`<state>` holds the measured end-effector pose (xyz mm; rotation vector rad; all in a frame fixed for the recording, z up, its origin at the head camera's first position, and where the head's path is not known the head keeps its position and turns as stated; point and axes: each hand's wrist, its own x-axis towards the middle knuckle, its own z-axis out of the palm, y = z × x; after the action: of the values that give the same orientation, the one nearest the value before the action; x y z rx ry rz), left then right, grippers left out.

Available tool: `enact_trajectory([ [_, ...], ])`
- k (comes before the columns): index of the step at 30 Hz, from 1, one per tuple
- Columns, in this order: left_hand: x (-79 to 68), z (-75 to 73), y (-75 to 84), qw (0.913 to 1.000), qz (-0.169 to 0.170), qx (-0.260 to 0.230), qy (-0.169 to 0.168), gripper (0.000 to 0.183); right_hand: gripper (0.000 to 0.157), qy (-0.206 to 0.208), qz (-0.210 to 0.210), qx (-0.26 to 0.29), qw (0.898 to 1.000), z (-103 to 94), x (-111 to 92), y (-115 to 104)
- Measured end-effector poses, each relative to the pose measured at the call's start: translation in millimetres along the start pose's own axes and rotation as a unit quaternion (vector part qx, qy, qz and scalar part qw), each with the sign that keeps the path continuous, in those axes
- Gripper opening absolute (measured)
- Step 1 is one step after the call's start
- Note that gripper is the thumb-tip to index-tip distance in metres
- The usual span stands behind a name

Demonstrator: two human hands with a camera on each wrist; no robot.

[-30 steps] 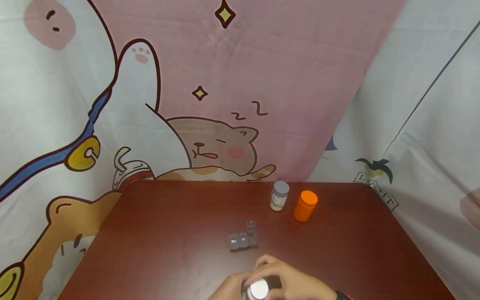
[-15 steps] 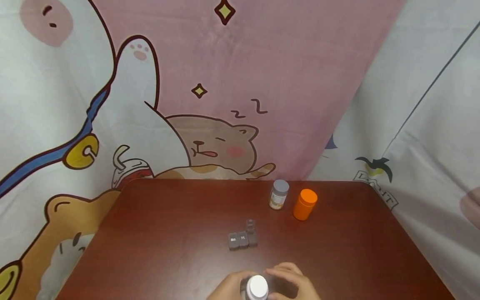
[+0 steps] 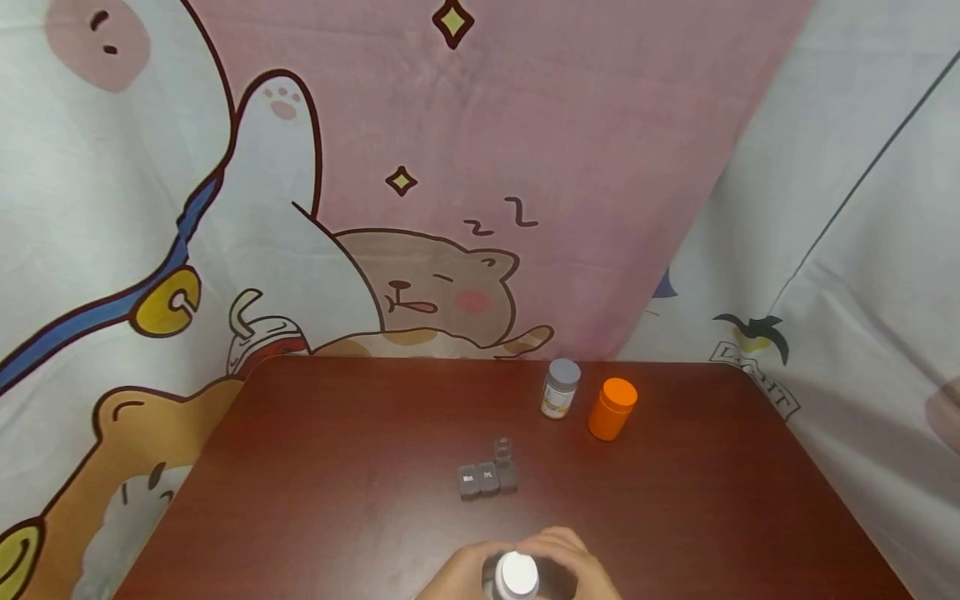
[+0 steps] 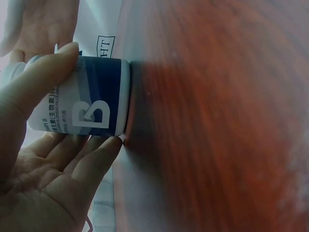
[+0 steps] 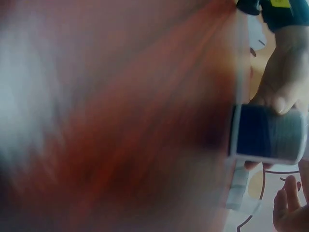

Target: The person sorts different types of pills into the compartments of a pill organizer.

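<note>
My left hand point(image 4: 43, 159) grips a white-and-blue pill bottle point(image 4: 101, 96) with a large B on its label, thumb along one side and fingers along the other. The bottle stands upright close over the table near its front edge, its white cap point(image 3: 517, 573) facing up in the head view. My right hand point(image 3: 566, 557) curves around the far and right side of the cap, fingertips right at its rim; its thumb is hidden below the frame in the head view. Beyond the hands lies a small grey pill organizer point(image 3: 487, 480), one lid standing up.
At the back right of the brown table point(image 3: 360, 433) stand a white bottle with a grey lid point(image 3: 559, 388) and an orange bottle point(image 3: 612, 409). A printed cloth point(image 3: 600, 167) hangs behind the table.
My right hand was on the cap, then drew off to the right with fingers spread, and is now back at the cap. My left hand keeps the bottle in nearly the same place.
</note>
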<state>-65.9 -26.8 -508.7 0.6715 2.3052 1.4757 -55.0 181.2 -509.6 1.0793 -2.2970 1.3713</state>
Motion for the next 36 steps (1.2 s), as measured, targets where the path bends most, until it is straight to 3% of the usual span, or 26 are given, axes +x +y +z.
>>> enact_trajectory([
  [5,0.5,1.2,-1.3,1.0,0.0,0.007,0.001,0.058,0.046,-0.024,-0.009,-0.013,1.0,-4.3,12.5,-1.0],
  [10,0.1,2.4,-1.9,1.0,0.002,-0.002,0.003,0.056,0.043,-0.143,0.035,0.041,0.988,-17.8,23.7,0.7],
  [13,0.1,4.2,-2.6,0.9996,-0.004,-0.028,-0.004,0.053,0.046,-0.191,0.021,0.069,0.979,-23.5,28.7,5.0],
  [17,-0.1,6.7,-2.5,0.9983,-0.012,-0.055,-0.014,0.049,0.052,-0.221,0.011,0.117,0.968,-27.1,29.6,8.3],
  [19,-0.4,6.7,-1.9,0.9978,-0.012,-0.062,-0.016,0.047,0.054,-0.234,0.027,0.14,0.962,-28.0,28.8,7.5],
  [21,-0.1,5.9,-1.1,0.9978,-0.007,-0.064,-0.017,0.047,0.052,-0.239,0.028,0.131,0.962,-28.5,28.4,5.5],
  [23,0.2,4.4,0.3,0.9985,-0.006,-0.051,-0.018,0.051,0.052,-0.245,0.064,0.132,0.958,-29.6,27.0,1.4],
  [28,2.5,1.2,1.0,0.9996,0.009,-0.017,-0.019,0.058,0.053,-0.179,0.109,0.114,0.971,-31.8,15.8,-4.0],
  [31,3.0,-0.3,1.2,0.9998,0.009,-0.011,-0.015,0.053,0.05,-0.109,0.096,0.058,0.988,-30.2,6.1,-4.5],
  [36,1.8,-2.7,1.2,0.9996,-0.014,-0.02,-0.015,0.055,0.044,-0.044,0.094,0.023,0.994,-22.0,-5.9,-5.5],
])
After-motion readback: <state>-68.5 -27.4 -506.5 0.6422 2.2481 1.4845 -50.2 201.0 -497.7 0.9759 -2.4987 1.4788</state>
